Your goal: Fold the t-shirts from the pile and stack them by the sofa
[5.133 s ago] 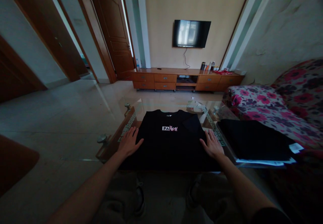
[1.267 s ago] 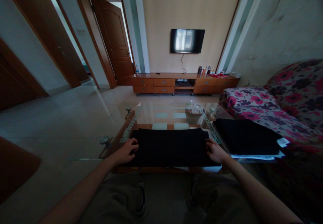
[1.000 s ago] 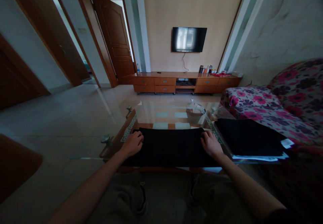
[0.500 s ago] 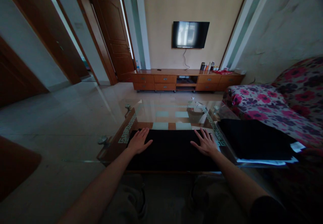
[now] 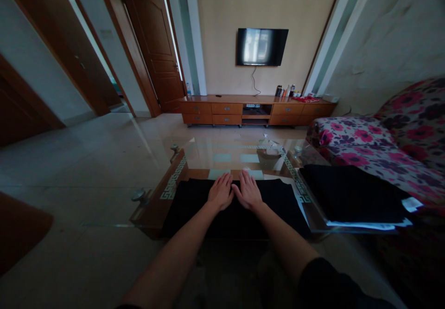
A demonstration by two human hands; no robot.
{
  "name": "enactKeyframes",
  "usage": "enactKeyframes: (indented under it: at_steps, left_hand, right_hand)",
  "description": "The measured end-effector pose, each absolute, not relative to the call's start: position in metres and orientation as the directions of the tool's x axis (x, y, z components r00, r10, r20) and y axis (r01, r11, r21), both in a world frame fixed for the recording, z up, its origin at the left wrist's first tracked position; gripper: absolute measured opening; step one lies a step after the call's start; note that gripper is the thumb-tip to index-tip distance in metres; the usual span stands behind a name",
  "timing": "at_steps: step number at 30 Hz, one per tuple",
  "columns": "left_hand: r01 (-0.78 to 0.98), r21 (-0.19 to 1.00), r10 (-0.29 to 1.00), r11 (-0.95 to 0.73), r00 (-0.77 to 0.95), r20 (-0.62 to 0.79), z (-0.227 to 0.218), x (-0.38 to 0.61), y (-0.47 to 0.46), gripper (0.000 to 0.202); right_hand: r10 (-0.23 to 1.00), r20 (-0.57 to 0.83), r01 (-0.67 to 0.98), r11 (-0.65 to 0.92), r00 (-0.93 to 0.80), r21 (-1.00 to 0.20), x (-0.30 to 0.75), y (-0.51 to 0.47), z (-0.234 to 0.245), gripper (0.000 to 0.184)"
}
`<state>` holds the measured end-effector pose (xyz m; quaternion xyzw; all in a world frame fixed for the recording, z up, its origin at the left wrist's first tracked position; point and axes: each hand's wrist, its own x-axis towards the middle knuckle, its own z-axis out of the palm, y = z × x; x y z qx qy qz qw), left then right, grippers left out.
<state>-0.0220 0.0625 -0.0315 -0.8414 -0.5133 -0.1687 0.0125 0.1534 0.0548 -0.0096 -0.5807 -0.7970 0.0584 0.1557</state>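
Note:
A black cloth (image 5: 278, 202), which looks like a garment, lies spread flat along the near side of the glass coffee table (image 5: 198, 158). My left hand (image 5: 221, 191) rests on its far middle part, palm down, fingers stretched out and pointing away. Right beside it, my right hand (image 5: 248, 190) lies flat on the same cloth with its thumb apart. The two hands nearly meet at the thumbs. Neither holds anything. Under the cloth's right end a pale sheet (image 5: 299, 196) shows in part. The dark fabric hides its own folds and seams.
A stack of black folded cloth (image 5: 351, 193) with white layers beneath sits on the table's right side. A flowered sofa (image 5: 361, 137) stands to the right. Beyond the table are a low wooden cabinet (image 5: 227, 109) with bottles and a wall television (image 5: 262, 47).
Both hands have slid inward from the cloth's two ends to its middle, where they now lie side by side. The cloth's near edge looks wider to the left and right.

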Motion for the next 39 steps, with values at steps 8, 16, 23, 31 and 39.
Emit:
enactKeyframes:
  at_steps: [8,16,23,31,39]
  left_hand:
    - [0.872,0.188,0.889,-0.453,0.426,0.165,-0.055,-0.018,0.073,0.076]
    - [0.878,0.219,0.903,-0.426,0.397,0.167,-0.054,-0.028,0.071,0.077]
    - [0.932,0.220,0.953,-0.288,0.257,0.161,-0.050,-0.070,0.064,0.083]
    - [0.962,0.181,0.972,-0.204,0.176,0.157,-0.046,-0.148,0.054,0.084]
    - [0.957,0.100,0.950,-0.272,0.250,0.189,-0.047,-0.166,0.054,0.080]
  right_hand:
    - [0.929,0.123,0.888,0.371,-0.350,-0.271,0.144,0.064,-0.030,0.081]
    - [0.944,0.053,0.902,0.328,-0.327,-0.280,0.157,0.065,-0.037,0.087]
    - [0.966,0.072,0.938,0.257,-0.247,-0.232,0.196,0.057,-0.039,0.092]
    - [0.976,0.109,0.955,0.208,-0.189,-0.209,0.265,0.050,-0.041,0.088]
    - [0.989,0.124,0.989,0.098,-0.084,-0.114,0.288,0.050,-0.047,0.086]
